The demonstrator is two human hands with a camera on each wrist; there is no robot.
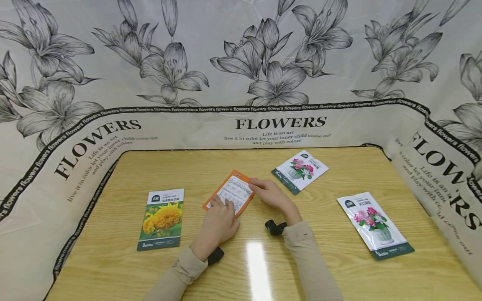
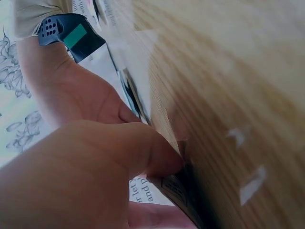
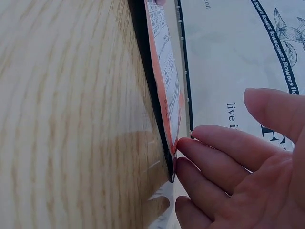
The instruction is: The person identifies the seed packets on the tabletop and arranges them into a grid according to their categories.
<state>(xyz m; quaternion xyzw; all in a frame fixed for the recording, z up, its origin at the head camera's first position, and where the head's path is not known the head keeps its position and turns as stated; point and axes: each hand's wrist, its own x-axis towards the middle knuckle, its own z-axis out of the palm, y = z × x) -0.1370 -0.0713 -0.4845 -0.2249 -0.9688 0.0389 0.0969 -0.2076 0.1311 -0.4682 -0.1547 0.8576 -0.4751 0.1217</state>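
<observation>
An orange seed packet [image 1: 237, 188] with a printed white panel lies at the middle of the table, turned at a slant. My left hand [image 1: 219, 221] holds its near left part, fingers over the printed face; in the left wrist view the thumb [image 2: 159, 152] is against the packet's edge. At the packet's right side is my right hand [image 1: 271, 194], its fingertips at the edge. The right wrist view shows this hand [image 3: 238, 176] with fingers extended and thumb apart, next to the packet's corner [image 3: 167, 109].
A sunflower seed packet [image 1: 162, 219] lies to the left. Two packets with pink flowers in a pot lie on the right, one farther back [image 1: 300, 171] and one nearer [image 1: 376, 225]. A flower-printed curtain [image 1: 278, 96] borders the wooden table [image 1: 124, 271].
</observation>
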